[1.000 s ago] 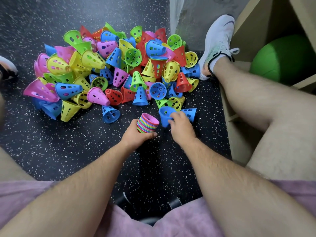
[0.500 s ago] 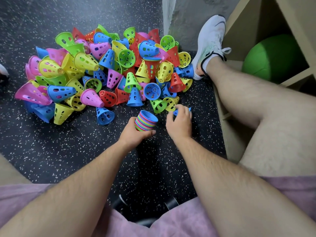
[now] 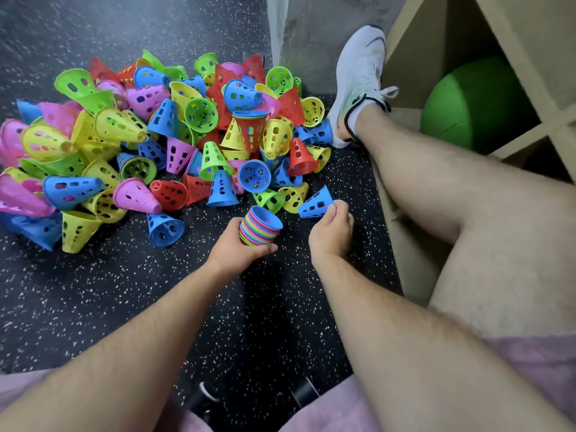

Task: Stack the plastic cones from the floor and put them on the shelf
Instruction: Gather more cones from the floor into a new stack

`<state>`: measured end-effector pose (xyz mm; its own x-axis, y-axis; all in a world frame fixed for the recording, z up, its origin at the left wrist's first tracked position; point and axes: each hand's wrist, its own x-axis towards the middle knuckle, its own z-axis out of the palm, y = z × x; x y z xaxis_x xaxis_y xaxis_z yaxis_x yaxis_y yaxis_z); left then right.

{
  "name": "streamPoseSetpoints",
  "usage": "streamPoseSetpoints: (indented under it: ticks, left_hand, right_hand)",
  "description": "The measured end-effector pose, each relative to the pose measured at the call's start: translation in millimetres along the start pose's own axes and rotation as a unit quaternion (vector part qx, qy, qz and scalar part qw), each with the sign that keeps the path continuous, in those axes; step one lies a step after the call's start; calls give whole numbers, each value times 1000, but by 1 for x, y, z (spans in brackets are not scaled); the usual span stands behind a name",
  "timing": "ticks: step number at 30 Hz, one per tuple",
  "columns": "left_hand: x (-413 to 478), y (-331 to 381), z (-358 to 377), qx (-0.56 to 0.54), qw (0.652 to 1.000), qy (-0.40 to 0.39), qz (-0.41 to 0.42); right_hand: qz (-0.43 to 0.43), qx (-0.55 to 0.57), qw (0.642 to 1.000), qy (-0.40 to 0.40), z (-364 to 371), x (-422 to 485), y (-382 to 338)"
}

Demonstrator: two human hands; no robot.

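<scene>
1. Holding the nested stack [image 3: 260, 227], the left hand [image 3: 238, 244] is wrapped around its lower part, fingers closed on the sides. The stack's wide, open end faces up and away from the person, tilted slightly toward the right hand.
2. The right hand [image 3: 330, 232] is closed on a single blue cone [image 3: 314, 203], pinched at its wide rim between thumb and fingertips. The cone is lifted clear of the floor [image 3: 124, 291].
3. Key relation: the blue cone lies just to the right of the stack's open mouth and slightly beyond it. Its long axis runs roughly sideways, narrow tip pointing up and away, wide rim toward the right hand. The stack's axis points up and away.
4. Judgement: the coming move is to nest this cone with the stack. The two axes must first be brought into line. Which end should lead cannot be told from this view, as the stack's orientation inside the left hand is hidden.
5. The two hands are near each other but apart; cone and stack do not touch.
6. The loose pile [image 3: 156, 145] of cones lies on the floor ahead and to the left, its nearest members just beyond the stack.
7. The shelf [image 3: 467, 35] stands to the right, beside the person's right leg; one compartment holds a green ball [image 3: 473, 104].
8. Judgement: the task is at an early stage, since most cones remain unstacked.
</scene>
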<state>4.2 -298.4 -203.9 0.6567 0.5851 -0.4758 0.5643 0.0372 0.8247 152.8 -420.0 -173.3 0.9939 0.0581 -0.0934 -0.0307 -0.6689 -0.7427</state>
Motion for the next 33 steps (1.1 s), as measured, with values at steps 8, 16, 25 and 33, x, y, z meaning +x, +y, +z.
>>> streamPoseSetpoints:
  ticks: [8,16,25,33]
  left_hand:
    - [-12,-9,-11,-4,999,39,-6]
    - [-25,-2,-20,-34,998,58,-6]
    - [-12,-4,-23,-101,990,101,-11]
    - [15,5,-45,-80,992,90,-29]
  right_hand:
    - [-272,-14,945,-179,16,-39,-19]
    - [-289,-34,914,-284,18,-57,-29]
    - [-307,-170,924,-150,51,-17,-59]
    - [-245,-298,907,-169,88,13,-80]
